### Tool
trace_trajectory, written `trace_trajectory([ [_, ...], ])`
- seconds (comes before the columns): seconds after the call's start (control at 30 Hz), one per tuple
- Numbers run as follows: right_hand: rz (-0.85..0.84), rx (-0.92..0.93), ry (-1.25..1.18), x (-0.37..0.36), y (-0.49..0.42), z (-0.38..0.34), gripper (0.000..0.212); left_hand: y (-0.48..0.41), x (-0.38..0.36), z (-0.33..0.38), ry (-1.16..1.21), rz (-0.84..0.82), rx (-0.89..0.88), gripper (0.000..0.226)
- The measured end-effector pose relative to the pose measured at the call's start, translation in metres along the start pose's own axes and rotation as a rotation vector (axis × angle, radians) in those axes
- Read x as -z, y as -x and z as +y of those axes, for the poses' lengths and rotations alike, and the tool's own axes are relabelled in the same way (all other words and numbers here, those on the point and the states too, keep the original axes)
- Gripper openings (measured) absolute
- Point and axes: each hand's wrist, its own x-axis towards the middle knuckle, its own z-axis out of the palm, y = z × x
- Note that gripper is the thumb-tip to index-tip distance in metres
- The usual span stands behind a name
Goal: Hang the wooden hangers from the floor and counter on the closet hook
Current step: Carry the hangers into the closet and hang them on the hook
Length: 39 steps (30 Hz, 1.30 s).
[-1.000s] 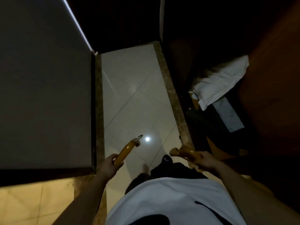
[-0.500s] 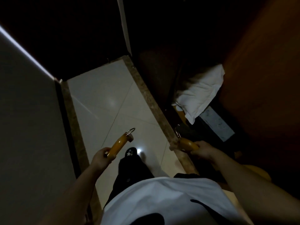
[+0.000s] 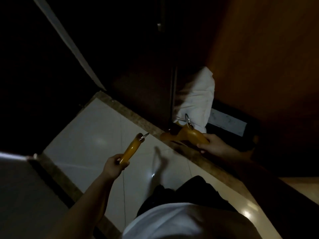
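Observation:
My left hand (image 3: 113,165) grips one end of a yellow-brown wooden hanger (image 3: 132,148), seen nearly end-on, its metal ring pointing up and away over the pale floor tiles. My right hand (image 3: 213,144) holds a second wooden hanger (image 3: 187,135) by one arm; its metal hook sticks up in front of a white cloth. Both hangers are in the air at about waist height, roughly a forearm's length apart. No closet hook shows in the dark space ahead.
Pale glossy tiles (image 3: 96,135) with a brown marble border (image 3: 138,120) run diagonally. A dark wooden closet (image 3: 141,66) stands ahead, with a reddish wooden panel (image 3: 267,57) on the right. A white folded cloth (image 3: 196,99) lies on a low shelf beside a pale flat object (image 3: 227,122).
The view has swung to the right, toward the dark closet. My right hand has lifted its hanger closer to the white cloth. My left hand keeps its hanger raised.

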Motion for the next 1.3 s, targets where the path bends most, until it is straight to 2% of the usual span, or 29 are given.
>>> trace_trajectory([
  [0.13, 0.229, -0.066, -0.154, 0.021, 0.007, -0.006, 0.025, -0.035, 0.002, 0.059, -0.001, -0.116, -0.092, 0.013],
  [0.27, 0.43, -0.145, -0.371, 0.057, 0.007, -0.014, 0.021, -0.061, -0.012, 0.126, -0.028, -0.198, -0.167, 0.013],
  [0.4, 0.531, -0.179, -0.532, 0.105, 0.007, -0.016, 0.032, -0.077, -0.034, 0.2, -0.152, -0.305, -0.309, 0.004],
  [0.5, 0.562, -0.157, -0.601, 0.134, 0.013, -0.019, 0.034, -0.082, -0.049, 0.247, -0.167, -0.367, -0.372, 0.01],
  [0.63, 0.626, -0.109, -0.756, 0.159, 0.024, -0.031, 0.035, -0.076, -0.074, 0.302, -0.092, -0.406, -0.499, 0.011],
  [0.8, 0.764, -0.018, -0.83, 0.176, 0.027, -0.051, 0.035, -0.058, -0.107, 0.362, -0.064, -0.43, -0.584, 0.028],
  [1.03, 0.813, 0.161, -0.995, 0.188, 0.035, -0.095, 0.022, -0.029, -0.117, 0.435, -0.16, -0.55, -0.804, 0.017],
  [1.13, 0.835, 0.26, -1.085, 0.19, 0.043, -0.117, 0.025, -0.019, -0.11, 0.46, -0.211, -0.575, -0.886, 0.016],
  [1.3, 0.908, 0.365, -1.081, 0.189, 0.058, -0.144, 0.052, -0.004, -0.091, 0.484, -0.249, -0.657, -0.995, 0.032],
])
